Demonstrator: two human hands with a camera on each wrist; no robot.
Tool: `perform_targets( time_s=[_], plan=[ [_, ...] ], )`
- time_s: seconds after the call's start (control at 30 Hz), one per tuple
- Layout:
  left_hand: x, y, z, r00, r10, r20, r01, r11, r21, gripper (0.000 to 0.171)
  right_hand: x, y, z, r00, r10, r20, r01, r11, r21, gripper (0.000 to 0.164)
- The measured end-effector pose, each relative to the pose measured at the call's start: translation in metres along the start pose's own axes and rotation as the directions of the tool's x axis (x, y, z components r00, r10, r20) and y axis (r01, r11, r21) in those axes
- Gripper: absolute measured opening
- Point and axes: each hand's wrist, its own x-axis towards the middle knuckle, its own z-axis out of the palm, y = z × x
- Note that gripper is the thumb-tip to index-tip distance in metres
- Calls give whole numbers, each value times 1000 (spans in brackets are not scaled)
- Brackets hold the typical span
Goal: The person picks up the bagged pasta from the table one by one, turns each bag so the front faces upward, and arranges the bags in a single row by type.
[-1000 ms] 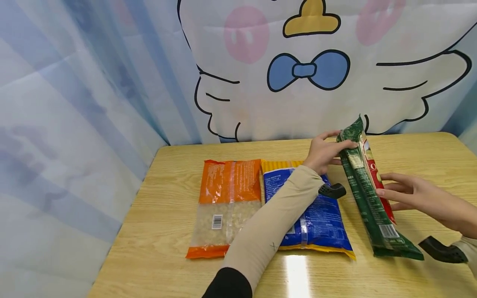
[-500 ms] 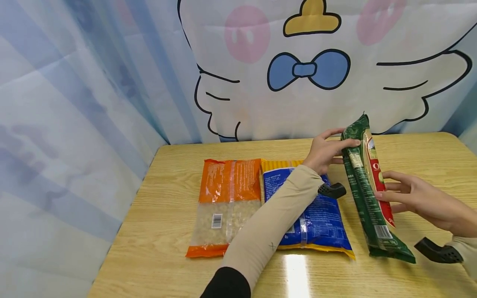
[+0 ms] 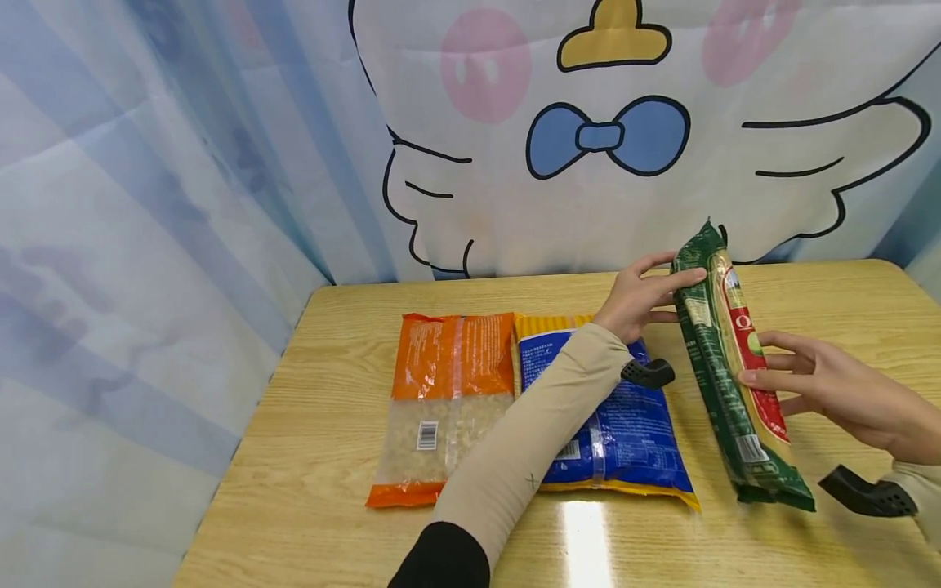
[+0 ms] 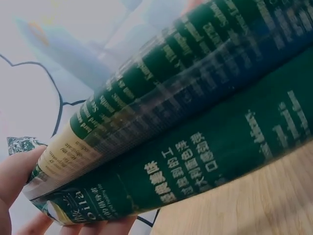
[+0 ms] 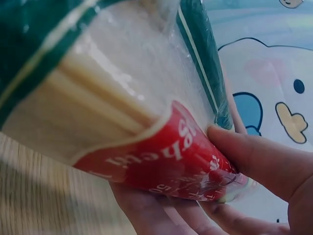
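Observation:
A green bag of spaghetti (image 3: 735, 376) with a red label stands tilted over the right part of the table, its long seam and see-through front both showing in the head view. My left hand (image 3: 639, 298) grips its upper end, thumb on the near face and fingers behind. Lower down, my right hand (image 3: 831, 388) holds the label side between thumb and fingers. In the right wrist view, pale pasta strands show through the spaghetti bag (image 5: 93, 98), with the right thumb (image 5: 264, 161) pressed at its edge. Printed green film fills the left wrist view.
An orange bag (image 3: 456, 359) with a clear lower half lies flat on the wooden table (image 3: 294, 457). Beside it is a blue and yellow bag (image 3: 632, 441), partly covered by the left forearm. A cartoon-printed curtain (image 3: 603, 220) hangs behind the table.
Between my two hands the spaghetti bag has turned about its length, bringing more of the red label and pasta into sight. Its lower end has swung slightly left. Both hands keep their hold.

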Motion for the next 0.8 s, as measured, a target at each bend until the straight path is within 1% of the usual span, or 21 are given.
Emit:
perform_targets(
  time_s=[0.17,0.33,0.43,0.6,0.7,0.8],
  plan=[
    [-2,5,-4,999,14,35,-14,1000,8,38,-2,-5,-2,999,-26,-25,25,999,-27,86],
    [-7,10,-4,999,35,26,-36,999,15,35,-4,-6,-5,998,-31,-62,30,999,-26,85],
    [-13,13,-2,999,28,23,-29,998,63,36,-4,-5,-8,994,-37,-99,34,999,-34,82],
    [-24,18,4,999,-15,46,6,984,177,39,-5,-5,-9,988,-43,-146,35,998,-56,79],
    [-30,19,9,998,-39,54,27,975,219,43,-7,-7,-6,986,-59,-159,48,996,-70,77],
    [-33,18,13,998,-45,48,32,968,249,47,-8,-11,-3,982,-77,-170,60,993,-104,76]
  ],
)
